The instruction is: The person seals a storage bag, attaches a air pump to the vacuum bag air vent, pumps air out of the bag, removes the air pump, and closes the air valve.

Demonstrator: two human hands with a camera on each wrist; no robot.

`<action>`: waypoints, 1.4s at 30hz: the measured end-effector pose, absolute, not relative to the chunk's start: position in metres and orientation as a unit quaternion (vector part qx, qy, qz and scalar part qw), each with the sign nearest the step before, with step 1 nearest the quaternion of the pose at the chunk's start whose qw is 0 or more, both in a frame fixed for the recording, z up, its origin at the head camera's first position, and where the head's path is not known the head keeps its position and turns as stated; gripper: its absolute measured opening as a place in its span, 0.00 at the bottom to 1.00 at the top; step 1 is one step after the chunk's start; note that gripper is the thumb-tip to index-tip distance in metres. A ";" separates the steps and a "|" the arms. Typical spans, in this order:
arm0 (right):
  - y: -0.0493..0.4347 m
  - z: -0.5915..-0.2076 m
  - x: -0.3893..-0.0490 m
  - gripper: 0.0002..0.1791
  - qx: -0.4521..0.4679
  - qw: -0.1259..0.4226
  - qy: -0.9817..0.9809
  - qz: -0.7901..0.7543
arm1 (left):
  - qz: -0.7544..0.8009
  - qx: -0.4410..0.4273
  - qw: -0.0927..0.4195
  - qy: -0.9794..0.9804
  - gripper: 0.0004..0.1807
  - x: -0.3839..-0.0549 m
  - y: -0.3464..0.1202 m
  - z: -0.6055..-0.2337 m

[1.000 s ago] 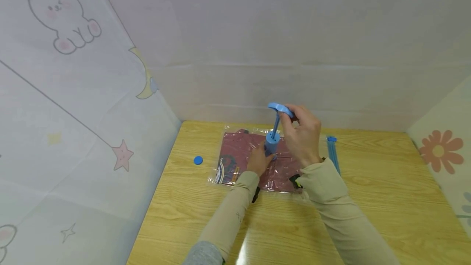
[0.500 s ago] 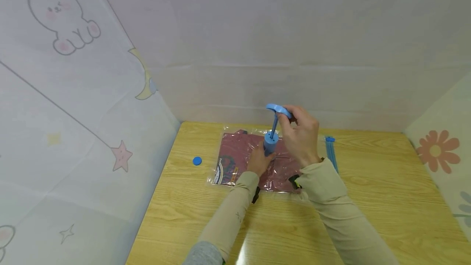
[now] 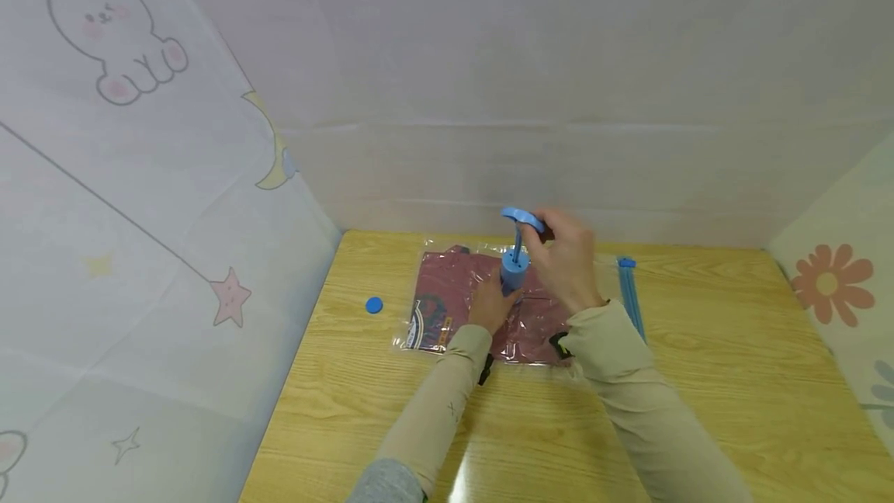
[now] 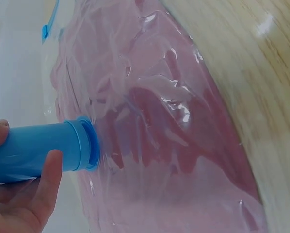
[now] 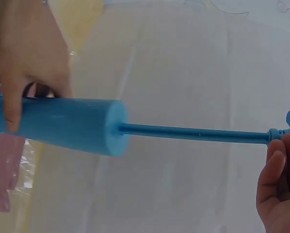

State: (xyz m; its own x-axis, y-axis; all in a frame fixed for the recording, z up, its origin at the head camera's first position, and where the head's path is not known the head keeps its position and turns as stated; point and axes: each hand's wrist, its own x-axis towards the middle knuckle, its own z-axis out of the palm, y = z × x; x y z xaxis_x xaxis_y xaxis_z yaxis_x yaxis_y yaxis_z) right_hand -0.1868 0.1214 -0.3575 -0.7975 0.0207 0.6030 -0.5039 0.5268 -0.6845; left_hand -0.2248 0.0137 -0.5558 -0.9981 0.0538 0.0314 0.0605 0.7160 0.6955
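A blue hand pump (image 3: 514, 270) stands on the valve of a clear vacuum bag (image 3: 436, 293) with maroon clothing inside. My left hand (image 3: 491, 307) grips the lower part of the pump's barrel (image 4: 33, 150), whose base meets the blue valve ring (image 4: 90, 144) in the left wrist view. My right hand (image 3: 564, 254) holds the curved pump handle (image 3: 522, 218) above it. Between handle and barrel a length of the blue rod (image 5: 198, 133) shows in the right wrist view.
A round blue cap (image 3: 374, 305) lies on the wooden table (image 3: 335, 386) left of the bag. The bag's blue zip strip with its slider (image 3: 627, 263) runs along its right end. Printed fabric walls (image 3: 447, 99) stand behind and at both sides.
My right hand has lowered the pump handle, moving slightly left, so less rod shows above the barrel. The left hand keeps its place on the barrel.
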 end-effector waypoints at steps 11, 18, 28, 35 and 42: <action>0.126 -0.419 -0.194 0.08 0.074 0.170 -0.872 0.452 | -0.360 -0.035 0.005 -0.932 0.33 -0.221 0.014 -0.557; 0.127 -0.438 -0.198 0.10 0.049 0.137 -0.889 0.434 | -0.370 -0.041 0.021 -0.928 0.30 -0.219 0.015 -0.552; 0.126 -0.442 -0.199 0.10 0.048 0.127 -0.891 0.434 | -0.367 -0.042 0.022 -0.929 0.30 -0.218 0.014 -0.551; 0.126 -0.435 -0.197 0.10 0.051 0.118 -0.900 0.416 | -0.363 -0.042 0.016 -0.931 0.30 -0.217 0.015 -0.550; 0.126 -0.430 -0.195 0.11 0.053 0.119 -0.900 0.416 | -0.354 -0.051 0.027 -0.933 0.30 -0.217 0.015 -0.550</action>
